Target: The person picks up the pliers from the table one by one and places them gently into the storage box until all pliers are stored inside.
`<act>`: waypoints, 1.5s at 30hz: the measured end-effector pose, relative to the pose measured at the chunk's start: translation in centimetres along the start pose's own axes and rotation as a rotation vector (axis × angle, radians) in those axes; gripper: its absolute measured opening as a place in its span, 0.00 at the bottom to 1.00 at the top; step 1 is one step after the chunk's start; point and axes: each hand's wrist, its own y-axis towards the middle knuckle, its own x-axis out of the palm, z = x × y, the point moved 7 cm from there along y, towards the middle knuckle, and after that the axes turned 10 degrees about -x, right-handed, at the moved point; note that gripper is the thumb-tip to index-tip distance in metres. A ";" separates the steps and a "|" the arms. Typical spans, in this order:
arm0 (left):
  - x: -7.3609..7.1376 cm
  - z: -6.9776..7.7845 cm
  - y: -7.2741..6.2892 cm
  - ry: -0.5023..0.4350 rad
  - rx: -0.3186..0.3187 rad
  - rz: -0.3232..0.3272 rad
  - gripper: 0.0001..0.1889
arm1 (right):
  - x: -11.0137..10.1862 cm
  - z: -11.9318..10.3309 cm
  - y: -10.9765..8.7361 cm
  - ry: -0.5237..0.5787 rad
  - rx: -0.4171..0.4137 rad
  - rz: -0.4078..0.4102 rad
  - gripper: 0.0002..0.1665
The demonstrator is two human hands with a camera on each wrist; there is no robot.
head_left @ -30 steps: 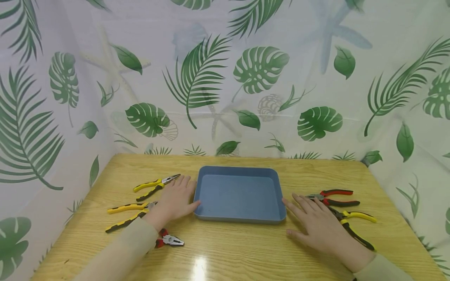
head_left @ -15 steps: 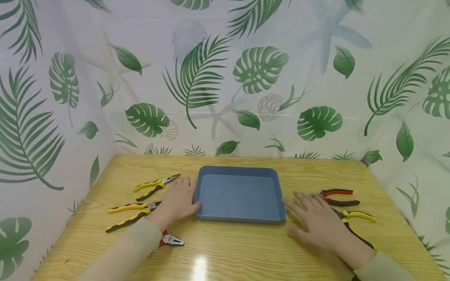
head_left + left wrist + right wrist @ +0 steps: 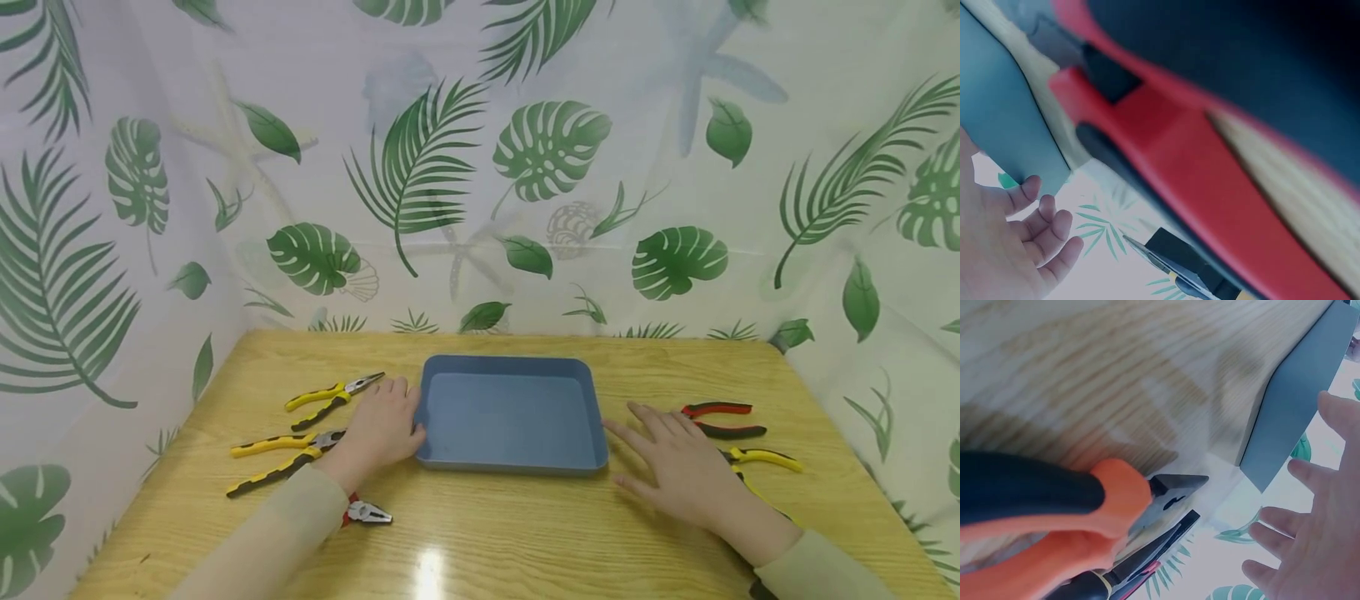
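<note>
A shallow blue-grey tray (image 3: pixel 512 469) lies mid-table. My left hand (image 3: pixel 384 427) is at its left side, fingers loosely bent, the thumb at the wall. On the right, my other hand (image 3: pixel 686 475) spreads its fingers, the index fingertip at the tray's edge. Neither hand grips anything. Left of the tray lie two yellow-and-black pliers (image 3: pixel 318 402) (image 3: pixel 273 475) and red-handled pliers (image 3: pixel 369 512), partly under the left forearm. Red-and-black pliers (image 3: pixel 723 432) and yellow-and-black pliers (image 3: pixel 768 458) are partly hidden by the right hand. Orange-handled pliers (image 3: pixel 1110 506) fill the right wrist view's foreground.
The wooden table (image 3: pixel 510 542) meets a leaf-printed cloth (image 3: pixel 465 208) at the back and both sides. Light glares off the table's front. A dark handle end (image 3: pixel 761 591) shows beneath the right sleeve.
The left hand's fingers have bent slightly more. My right hand has shifted a little and now covers the jaws of the red-and-black pliers. The tray has stayed about in place.
</note>
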 end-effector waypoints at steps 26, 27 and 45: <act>0.1 -0.1 0.4 -0.068 -0.051 -0.016 0.25 | -0.3 4.1 0.2 -0.028 0.109 -0.020 0.45; 0.1 -0.1 0.4 -0.074 -0.052 -0.016 0.24 | -0.3 4.2 0.1 -0.024 0.115 -0.025 0.46; 0.9 -0.2 -0.1 -0.124 -0.066 -0.028 0.25 | 0.1 6.7 -1.0 -0.022 0.151 -0.042 0.45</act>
